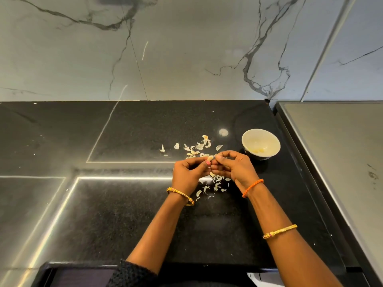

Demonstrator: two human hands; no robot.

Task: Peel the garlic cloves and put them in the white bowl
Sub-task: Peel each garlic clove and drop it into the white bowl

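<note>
Both hands meet over the black counter, a little left of the white bowl (pixel 248 139). My left hand (pixel 187 172) and my right hand (pixel 232 166) pinch one small garlic clove (pixel 209 158) between their fingertips. Most of the clove is hidden by the fingers. The white bowl stands upright to the right of my hands, with a few pale peeled cloves (pixel 258 150) lying in its bottom. Garlic skins (pixel 199 146) lie scattered beyond my hands, and more skins (pixel 215 184) lie under and between my wrists.
The black stone counter (pixel 128 214) ends at a marble wall (pixel 186 48) behind. A grey steel surface (pixel 335 146) adjoins the counter on the right, close to the bowl. The counter's front edge (pixel 207 266) runs near my elbows.
</note>
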